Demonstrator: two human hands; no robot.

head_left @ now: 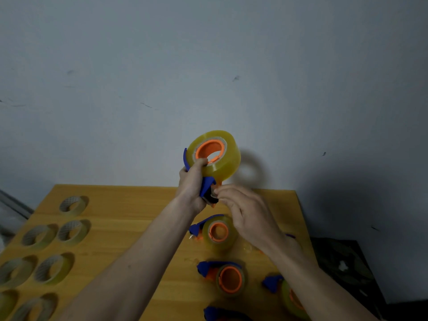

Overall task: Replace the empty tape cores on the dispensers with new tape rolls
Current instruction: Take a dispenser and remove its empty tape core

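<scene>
A blue and orange tape dispenser [206, 185] with a full yellowish tape roll [225, 156] on its orange hub is raised above the table's far edge. My left hand [191, 184] grips the dispenser's blue body, thumb against the roll's side. My right hand [245, 210] pinches at the dispenser's cutter end, just below the roll; what lies between the fingertips is too small to tell. Several empty tape cores [73, 205] lie in rows on the left of the table.
On the wooden table [129, 218], several other dispensers loaded with rolls lie at the right, one [216, 231] under my right hand and another [228, 278] nearer me. A grey wall rises behind. Dark objects sit on the floor right of the table.
</scene>
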